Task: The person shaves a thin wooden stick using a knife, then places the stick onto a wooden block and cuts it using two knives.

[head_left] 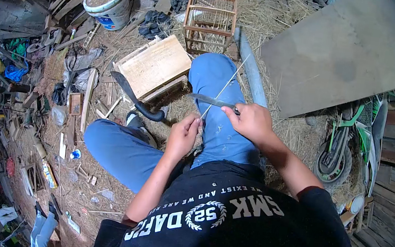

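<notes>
My left hand [185,131] is closed on the lower end of a thin, pale stick [230,81], which slants up and right across my raised knee. In my right hand [254,124] is the handle of a knife [206,99]. Its blade points left and crosses the stick just above my left fingers, apparently touching it. Small pale shavings lie on the blue trouser leg [220,142] beneath. Left of my hands, a curved dark blade with a black handle [151,113] leans by a low wooden bench [158,62].
Ahead stands a small wooden cage [211,19] with thin bars. A white bucket [105,4] is at the upper left. A large board [343,58] leans at the right, above a green motorbike [353,130]. Straw, wood scraps and a grey pipe [251,68] lie about.
</notes>
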A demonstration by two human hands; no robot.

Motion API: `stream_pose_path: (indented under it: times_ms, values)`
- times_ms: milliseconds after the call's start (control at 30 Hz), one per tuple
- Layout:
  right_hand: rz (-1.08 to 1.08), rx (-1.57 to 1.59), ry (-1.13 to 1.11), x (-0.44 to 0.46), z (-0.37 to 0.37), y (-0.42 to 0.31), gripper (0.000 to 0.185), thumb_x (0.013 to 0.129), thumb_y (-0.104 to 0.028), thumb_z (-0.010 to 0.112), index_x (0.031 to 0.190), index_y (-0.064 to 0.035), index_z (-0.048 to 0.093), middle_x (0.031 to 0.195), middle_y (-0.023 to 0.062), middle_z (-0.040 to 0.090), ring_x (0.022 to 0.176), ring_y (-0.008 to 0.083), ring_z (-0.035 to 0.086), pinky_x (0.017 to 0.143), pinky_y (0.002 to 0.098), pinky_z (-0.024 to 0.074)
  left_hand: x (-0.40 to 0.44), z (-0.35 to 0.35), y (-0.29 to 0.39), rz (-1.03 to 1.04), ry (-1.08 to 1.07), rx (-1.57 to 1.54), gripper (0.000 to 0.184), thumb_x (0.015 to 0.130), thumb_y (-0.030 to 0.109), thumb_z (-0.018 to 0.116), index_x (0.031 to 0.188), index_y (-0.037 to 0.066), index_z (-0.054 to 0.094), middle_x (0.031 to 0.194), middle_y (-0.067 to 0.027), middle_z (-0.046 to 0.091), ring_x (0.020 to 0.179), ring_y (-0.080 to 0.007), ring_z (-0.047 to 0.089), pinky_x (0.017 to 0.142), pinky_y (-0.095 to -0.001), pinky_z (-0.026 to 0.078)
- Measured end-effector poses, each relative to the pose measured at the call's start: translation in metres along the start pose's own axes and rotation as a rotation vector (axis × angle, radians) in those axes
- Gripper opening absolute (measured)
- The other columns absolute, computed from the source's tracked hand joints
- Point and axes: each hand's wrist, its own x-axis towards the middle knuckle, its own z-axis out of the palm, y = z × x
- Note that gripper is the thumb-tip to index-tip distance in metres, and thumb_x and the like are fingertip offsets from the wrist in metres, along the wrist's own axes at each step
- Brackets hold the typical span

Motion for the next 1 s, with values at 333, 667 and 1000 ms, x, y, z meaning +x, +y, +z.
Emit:
stream_pose_path:
  times_ms: [333,667,1000]
  values:
    - [0.063,0.020,-0.010,-0.003,-0.006,-0.002,0.059,0.096,-0.058,0.060,0.068,-0.0063,0.069,0.065,0.0190,0.067,0.063,0.0412,0.068,0.059,0.0519,0.0531,-0.036,-0.006,-0.008,-0.030,0.073,0.007,0.018,0.107,0.016,0.056,0.101,0.001,0.065,0.073,-0.0019,0.054,0.067,-0.0073,0.048,0.061,-0.0262,0.041]
    - [-0.024,-0.014,-0.026,-0.003,-0.009,0.000,0.060,0.095,-0.059,0.060,0.068,-0.0063,0.070,0.064,0.0188,0.067,0.062,0.0402,0.069,0.058,0.0511,0.0539,0.030,0.030,0.018,0.023,0.110,-0.026,0.021,0.105,0.018,0.059,0.098,0.001,0.067,0.072,-0.0096,0.064,0.062,-0.0107,0.055,0.059,-0.0310,0.044]
    - [0.001,-0.037,0.001,-0.003,-0.004,0.006,0.062,0.096,-0.060,0.058,0.067,-0.0071,0.070,0.065,0.0193,0.068,0.064,0.0403,0.069,0.059,0.0517,0.0538,-0.040,-0.007,-0.009,-0.025,0.086,0.068,0.016,0.104,0.014,0.059,0.100,0.000,0.066,0.075,-0.0105,0.064,0.063,-0.0137,0.054,0.060,-0.0316,0.045]
